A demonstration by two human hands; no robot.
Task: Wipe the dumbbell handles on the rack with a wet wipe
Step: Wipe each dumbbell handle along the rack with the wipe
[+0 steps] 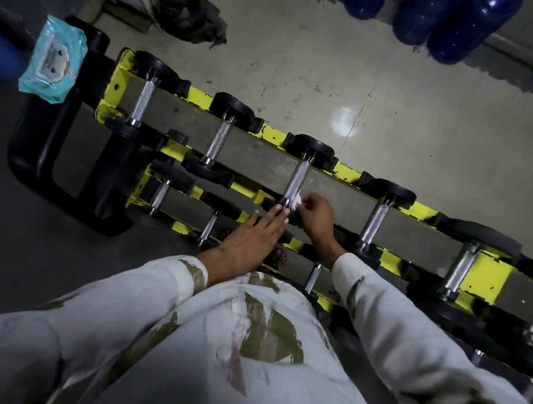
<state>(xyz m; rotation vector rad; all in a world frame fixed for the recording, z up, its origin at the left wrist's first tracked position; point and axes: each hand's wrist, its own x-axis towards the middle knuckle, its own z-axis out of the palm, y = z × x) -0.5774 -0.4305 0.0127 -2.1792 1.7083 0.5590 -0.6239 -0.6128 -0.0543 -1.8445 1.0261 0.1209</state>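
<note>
Dim concrete floor runs under a yellow rack that crosses the head view from upper left to lower right, with dumbbells laid across its two tiers and blue bottles standing at the far wall. Your right hand pinches a wipe against the near end of the third handle on the upper tier, its fingers closed on the wipe. Your left hand lies flat, fingers straight and together, its tips on the black weight just beside that handle's near end, gripping nothing. A wipe pack sits on the rack's far left end, well apart from your hands. Judge the wipe as limp, damp and light: bunch it or wrap it round the bar, or it will slide off. The handle looks like rigid knurled steel, so it should catch the cloth and bear firm pressure. The dumbbell is likely heavy and could roll in its cradle; steady it at the weight, not the bar.
</note>
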